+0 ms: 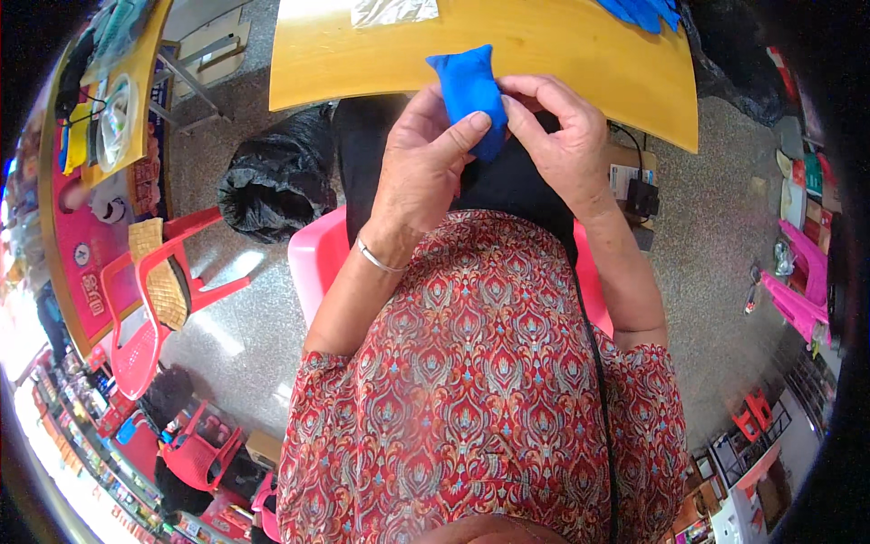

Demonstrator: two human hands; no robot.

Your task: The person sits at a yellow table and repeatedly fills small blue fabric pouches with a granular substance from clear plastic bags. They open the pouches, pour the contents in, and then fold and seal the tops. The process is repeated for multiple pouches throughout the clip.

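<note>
Between my two hands, above my lap at the near edge of the yellow table (580, 72), is a small blue cloth pouch (468, 80) with pointed upper corners. It looks plump, like a little cushion; its contents are hidden. My left hand (419, 154) is closed on its left side, thumb pressed flat over the lower front and the other fingers behind. My right hand (564, 145) pinches the right edge between thumb and forefinger. More blue cloth pieces (642, 13) lie at the table's far right, and a clear plastic bag (394, 11) at its far middle.
A black plastic bag (279, 172) stands on the floor to my left, and another black bag (736, 63) is beyond the table's right end. Farther left is a red chair (140, 349) with a woven seat piece. A carton and black adapter (642, 197) sit right of my legs.
</note>
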